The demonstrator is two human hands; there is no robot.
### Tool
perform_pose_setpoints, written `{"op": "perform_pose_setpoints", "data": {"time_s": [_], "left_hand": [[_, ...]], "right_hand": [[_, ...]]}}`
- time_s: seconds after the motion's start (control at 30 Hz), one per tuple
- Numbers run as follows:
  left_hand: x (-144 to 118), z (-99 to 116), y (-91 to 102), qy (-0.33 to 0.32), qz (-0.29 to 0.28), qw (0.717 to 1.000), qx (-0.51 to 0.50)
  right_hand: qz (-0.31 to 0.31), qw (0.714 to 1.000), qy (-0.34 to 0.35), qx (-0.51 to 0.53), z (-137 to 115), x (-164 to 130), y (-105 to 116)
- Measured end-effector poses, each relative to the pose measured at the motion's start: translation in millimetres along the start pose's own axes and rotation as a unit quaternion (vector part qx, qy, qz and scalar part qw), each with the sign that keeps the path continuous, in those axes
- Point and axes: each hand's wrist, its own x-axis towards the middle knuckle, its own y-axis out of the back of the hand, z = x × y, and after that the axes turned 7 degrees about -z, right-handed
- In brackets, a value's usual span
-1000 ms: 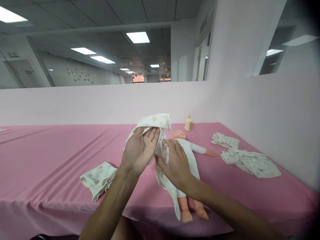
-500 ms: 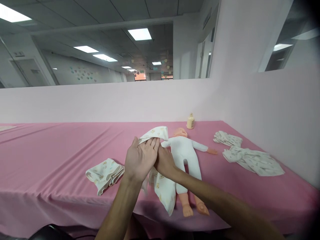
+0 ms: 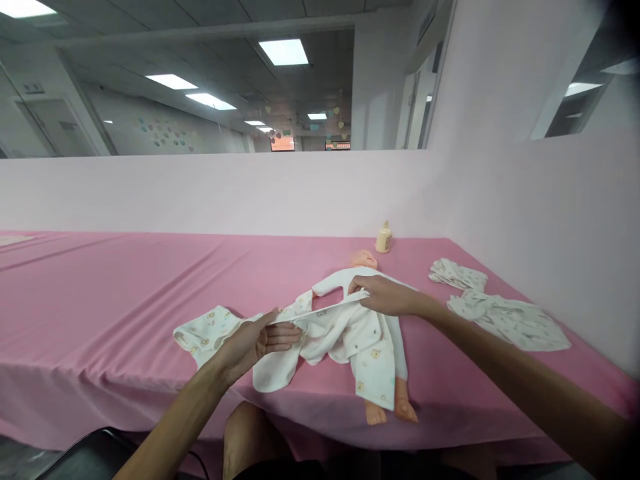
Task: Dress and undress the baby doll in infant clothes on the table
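A white baby garment [image 3: 345,333] printed with small bears is stretched between my two hands. My left hand [image 3: 265,340] pinches its edge, thumb on top and fingers straight underneath. My right hand [image 3: 385,295] is closed on the other end, pulling the edge taut. The garment hangs over the legs of a baby doll [image 3: 363,259] in a white suit, which lies on its back with its feet towards me. Left of it, partly behind my left hand, is a folded bear-print cloth [image 3: 207,328].
A pink cloth [image 3: 125,300] covers the table. A cream pump bottle [image 3: 384,238] stands by the wall beyond the doll's head. Two crumpled white garments, a smaller one [image 3: 457,274] and a larger one [image 3: 510,320], lie at the right. A black seat [image 3: 90,457] is at lower left.
My hands were close together, the left palm up under the garment. Now they are apart, the right further right, and the garment is spread between them across the doll's legs.
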Motion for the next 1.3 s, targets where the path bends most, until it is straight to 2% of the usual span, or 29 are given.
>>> {"op": "perform_pose_setpoints", "data": {"time_s": [0.1, 0.17, 0.2, 0.27, 0.3, 0.37, 0.43, 0.47, 0.5, 0.57, 0.63, 0.67, 0.77, 0.83, 0.9, 0.97, 1.0, 1.03, 1.1, 1.13, 1.2, 1.23, 1.3], "left_hand": [[-16.2, 1.6, -4.6, -0.074, 0.062, 0.991, 0.097], [-19.8, 0.6, -6.0, -0.139, 0.165, 0.956, 0.200], [-19.1, -1.3, -6.2, -0.167, 0.228, 0.922, 0.263], [-13.4, -8.1, -6.6, -0.203, 0.343, 0.833, 0.384], [-8.9, -13.1, -6.9, -0.213, 0.377, 0.794, 0.427], [1.8, -25.8, -8.6, -0.220, 0.412, 0.750, 0.468], [12.5, -40.2, -11.7, -0.222, 0.421, 0.745, 0.467], [17.2, -47.3, -13.8, -0.231, 0.404, 0.748, 0.473], [21.5, -54.0, -16.2, -0.247, 0.372, 0.749, 0.491], [29.4, -64.9, -21.2, -0.289, 0.257, 0.733, 0.560], [37.3, -72.0, -25.7, -0.325, 0.152, 0.692, 0.627], [41.2, -73.9, -27.5, -0.338, 0.133, 0.669, 0.649], [50.0, -73.1, -30.8, -0.374, 0.160, 0.612, 0.678], [50.7, -68.6, -31.6, -0.392, 0.171, 0.591, 0.684], [46.7, -62.4, -32.0, -0.410, 0.181, 0.581, 0.680], [39.6, -54.9, -32.0, -0.429, 0.175, 0.584, 0.667], [35.0, -50.4, -31.6, -0.436, 0.155, 0.596, 0.656], [29.9, -45.4, -30.8, -0.436, 0.122, 0.620, 0.641], [17.2, -33.4, -27.2, -0.407, 0.055, 0.698, 0.587], [9.4, -26.6, -24.2, -0.382, 0.039, 0.745, 0.546], [-9.0, -12.2, -16.6, -0.325, 0.053, 0.826, 0.457], [-19.4, -5.1, -12.4, -0.310, 0.073, 0.848, 0.425], [-41.4, 8.0, -5.0, -0.284, 0.094, 0.857, 0.419]], "right_hand": [[-0.013, 1.000, 0.002, -0.019, -2.5, -13.9, 10.5], [0.010, 0.999, -0.012, -0.041, -3.2, -20.1, 12.9], [0.029, 0.998, -0.009, -0.054, -3.4, -22.5, 12.2], [0.064, 0.994, 0.012, -0.088, -3.8, -26.2, 7.6], [0.076, 0.991, 0.023, -0.108, -4.2, -27.9, 4.4], [0.085, 0.984, 0.030, -0.152, -5.3, -31.5, -2.5], [0.090, 0.974, 0.011, -0.208, -7.2, -35.6, -8.3], [0.095, 0.966, 0.001, -0.241, -8.6, -37.8, -10.4], [0.100, 0.956, -0.006, -0.274, -10.2, -40.1, -12.2], [0.107, 0.938, -0.012, -0.330, -14.0, -44.3, -14.8], [0.104, 0.929, -0.003, -0.354, -18.1, -48.0, -16.9], [0.099, 0.931, 0.011, -0.352, -20.2, -49.7, -17.9], [0.071, 0.951, 0.096, -0.285, -26.9, -55.0, -20.6], [0.065, 0.970, 0.150, -0.182, -32.2, -58.7, -21.6], [0.074, 0.984, 0.155, -0.049, -38.0, -62.1, -21.1], [0.086, 0.986, 0.115, 0.086, -43.1, -64.9, -18.8], [0.092, 0.981, 0.087, 0.144, -45.0, -66.1, -16.9], [0.098, 0.975, 0.059, 0.193, -46.3, -67.3, -14.4], [0.115, 0.959, 0.007, 0.258, -47.2, -70.1, -7.7], [0.126, 0.954, -0.016, 0.273, -47.0, -71.9, -3.5], [0.132, 0.951, -0.059, 0.272, -46.0, -76.7, 5.7], [0.121, 0.956, -0.070, 0.257, -45.5, -79.5, 10.1], [0.066, 0.975, -0.072, 0.202, -45.0, -85.9, 16.9]]}}
